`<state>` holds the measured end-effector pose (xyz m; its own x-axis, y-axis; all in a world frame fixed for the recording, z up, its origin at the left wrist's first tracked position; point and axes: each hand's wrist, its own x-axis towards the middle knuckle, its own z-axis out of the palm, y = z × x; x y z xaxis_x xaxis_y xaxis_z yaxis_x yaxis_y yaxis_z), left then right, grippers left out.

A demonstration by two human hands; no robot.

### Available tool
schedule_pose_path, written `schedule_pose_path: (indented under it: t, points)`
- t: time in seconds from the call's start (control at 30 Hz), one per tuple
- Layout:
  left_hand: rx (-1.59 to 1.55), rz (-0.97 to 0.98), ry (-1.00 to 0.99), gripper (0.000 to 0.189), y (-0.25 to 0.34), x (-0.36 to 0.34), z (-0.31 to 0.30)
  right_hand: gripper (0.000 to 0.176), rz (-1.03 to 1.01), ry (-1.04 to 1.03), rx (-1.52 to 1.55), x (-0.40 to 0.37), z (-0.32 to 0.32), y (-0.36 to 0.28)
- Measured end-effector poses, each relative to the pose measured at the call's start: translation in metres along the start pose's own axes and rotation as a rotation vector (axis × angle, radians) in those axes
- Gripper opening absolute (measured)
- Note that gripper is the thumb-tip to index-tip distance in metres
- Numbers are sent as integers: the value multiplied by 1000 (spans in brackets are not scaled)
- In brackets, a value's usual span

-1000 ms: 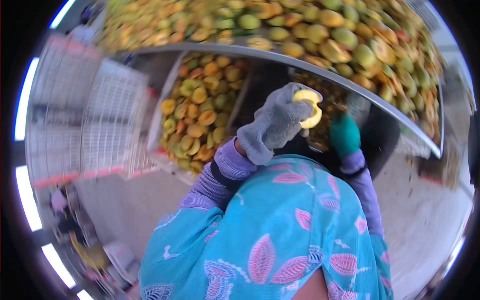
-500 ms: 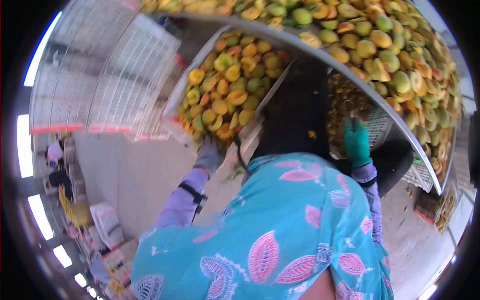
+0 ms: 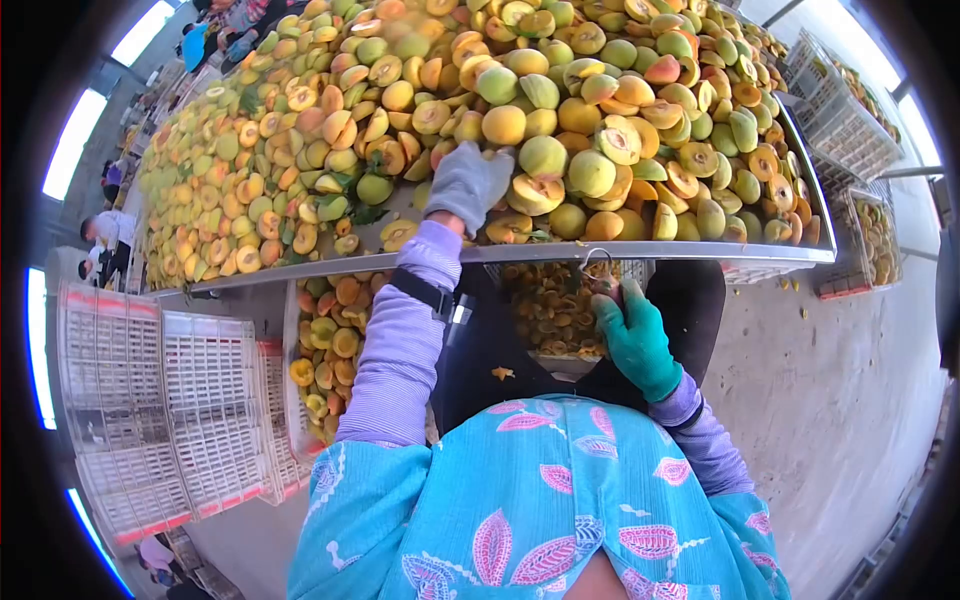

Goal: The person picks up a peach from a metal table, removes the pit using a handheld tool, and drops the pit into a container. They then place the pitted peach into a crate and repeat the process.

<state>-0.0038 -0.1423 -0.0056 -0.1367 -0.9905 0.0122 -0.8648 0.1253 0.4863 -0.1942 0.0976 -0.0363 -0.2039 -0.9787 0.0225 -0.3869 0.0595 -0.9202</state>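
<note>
My left hand (image 3: 468, 187), in a grey glove, reaches over the table's metal edge (image 3: 500, 254) and is closed at the pile of halved and whole yellow-green fruit (image 3: 590, 172). Its fingertips meet the fruit; whether it grips one is hidden. In a green glove, my right hand (image 3: 637, 340) is closed around a tool with a curved metal loop (image 3: 600, 258), just below the table edge. A small reddish thing shows by its fingers. Under it, between the legs, sits a crate of small brownish pieces (image 3: 555, 310).
White plastic crates (image 3: 215, 400) stand at the left, beside a crate of cut fruit (image 3: 335, 345). More filled crates (image 3: 845, 120) stand at the upper right. Another person in white (image 3: 112, 230) is at the far left.
The view has swung toward the table. My left hand has moved from the crate of cut fruit up to the pile. My right hand is now nearer the table edge.
</note>
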Motion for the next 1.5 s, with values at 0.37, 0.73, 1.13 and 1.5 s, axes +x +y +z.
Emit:
schedule_pose_path:
  t: [0.37, 0.73, 1.13, 1.5]
  points:
    - [-591, 359, 164, 28, 1, -108, -36, 26, -334, -96, -101, 55, 69, -77]
    - [-1228, 16, 122, 22, 12, -128, -26, 35, -48, -230, 445, 35, 106, -57]
    - [-1257, -52, 109, 42, 19, -133, -21, 42, 435, -609, 787, 31, 64, -96]
    - [-1254, -64, -104, 49, 17, -131, -15, 42, 472, -622, 893, 23, 66, -84]
